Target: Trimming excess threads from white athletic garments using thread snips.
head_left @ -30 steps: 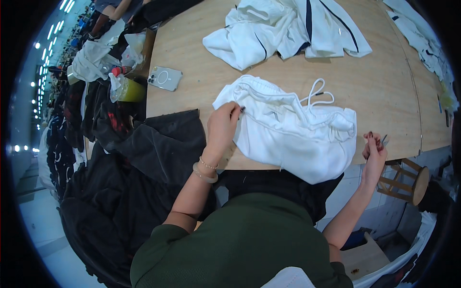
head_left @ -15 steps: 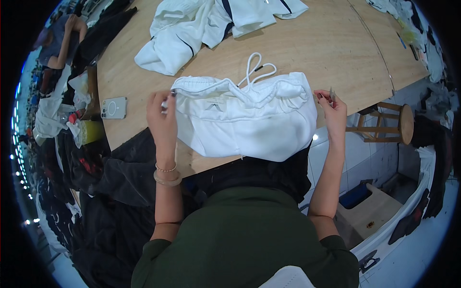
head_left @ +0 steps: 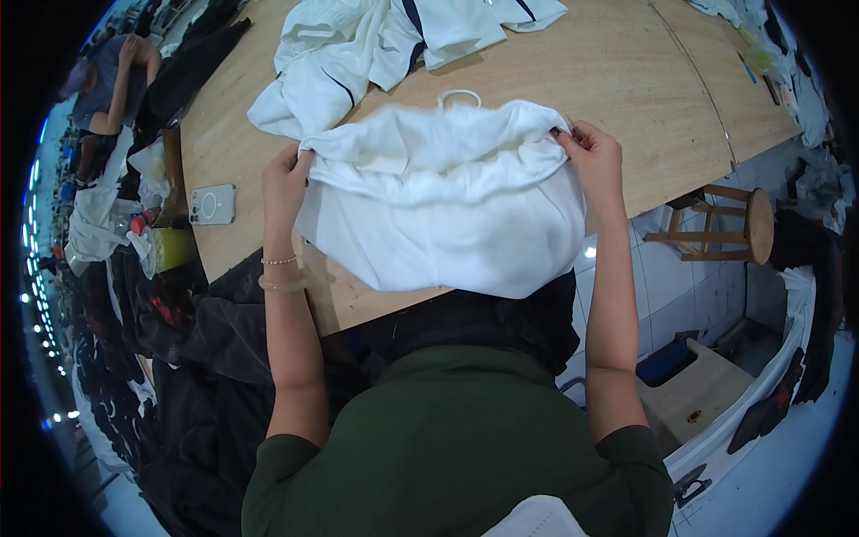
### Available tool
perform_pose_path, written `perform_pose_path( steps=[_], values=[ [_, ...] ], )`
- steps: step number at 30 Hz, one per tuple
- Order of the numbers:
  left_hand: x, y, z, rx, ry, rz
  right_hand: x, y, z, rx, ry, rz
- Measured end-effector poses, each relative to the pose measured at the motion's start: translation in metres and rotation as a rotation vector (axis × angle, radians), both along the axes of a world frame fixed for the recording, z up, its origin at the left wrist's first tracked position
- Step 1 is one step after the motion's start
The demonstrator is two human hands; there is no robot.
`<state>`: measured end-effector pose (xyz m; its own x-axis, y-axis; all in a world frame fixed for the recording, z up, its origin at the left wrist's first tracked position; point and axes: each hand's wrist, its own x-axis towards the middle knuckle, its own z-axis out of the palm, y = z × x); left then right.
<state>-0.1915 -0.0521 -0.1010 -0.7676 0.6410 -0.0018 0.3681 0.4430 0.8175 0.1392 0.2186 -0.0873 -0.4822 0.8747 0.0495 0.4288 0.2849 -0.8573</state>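
A white garment with an elastic drawstring waistband [head_left: 456,242] lies at the table's near edge, its waist opening held wide between my hands. My left hand [head_left: 288,183] pinches the left end of the waistband. At the other end, my right hand [head_left: 592,159] has its fingers closed on the waistband. A thin metal tool seems to poke out behind those fingers, too small to make out. One white drawstring loop [head_left: 459,95] shows above the far edge of the waist; the rest of the cord is hidden.
More white garments with dark stripes [head_left: 358,58] are heaped at the table's far side. A phone [head_left: 212,204] lies on the left of the wooden table [head_left: 608,76]. Right of the table stands a wooden stool [head_left: 759,225]. Dark cloth [head_left: 206,421] hangs at my left. Another person [head_left: 112,80] sits far left.
Both hands have closed on the waistband ends and pulled the waist open and upright. The label inside is blurred now, and most of the drawstring has dropped out of sight.
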Motion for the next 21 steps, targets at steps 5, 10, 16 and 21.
perform_pose_path(
  steps=[5,10,16,21],
  values=[
    [0.004,0.009,0.006,-0.154,-0.048,0.089,-0.009,0.022,-0.027,-0.039,0.044,0.009],
    [0.017,0.011,0.006,-0.036,-0.014,0.066,-0.007,0.027,-0.033,-0.025,0.046,0.030],
    [0.028,0.000,0.012,0.008,-0.022,0.082,-0.004,0.013,-0.033,-0.079,0.190,0.031],
    [0.037,0.003,0.018,0.025,-0.066,0.064,0.005,0.018,-0.041,-0.077,0.195,0.057]
  ],
)
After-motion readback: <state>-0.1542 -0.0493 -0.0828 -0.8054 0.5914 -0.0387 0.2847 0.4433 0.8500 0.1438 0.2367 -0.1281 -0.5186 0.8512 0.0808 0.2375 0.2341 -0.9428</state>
